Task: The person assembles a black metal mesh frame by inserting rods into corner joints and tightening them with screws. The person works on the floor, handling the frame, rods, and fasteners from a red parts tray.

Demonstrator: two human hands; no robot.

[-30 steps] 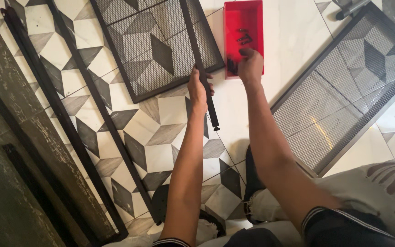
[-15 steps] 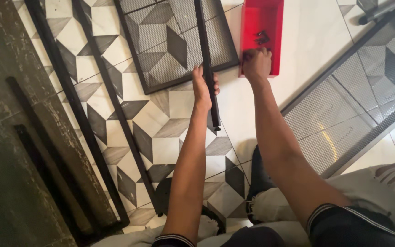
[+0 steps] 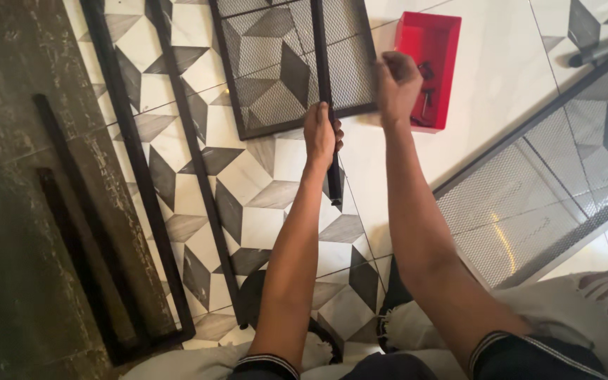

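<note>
Black metal bar (image 3: 323, 77): lies over mesh panel (image 3: 276, 60) on tiled floor; left hand (image 3: 321, 135) grip wrapped round lower end. Likely stiff, light, slick paint; hold mid-shaft. Right hand (image 3: 397, 81) pinched shut beside red tray (image 3: 439, 42); contents unclear.

Bare tile (image 3: 501, 77) lay open between the red tray (image 3: 450, 49) and the right mesh panel (image 3: 550, 190); a hand could pass there; the upper mesh panel (image 3: 276, 63) blocked the floor left of the tray; two long black rails (image 3: 135, 162) barred the left side; the left hand (image 3: 320, 134) and its black bar (image 3: 326, 91) stood between panel and tray.
</note>
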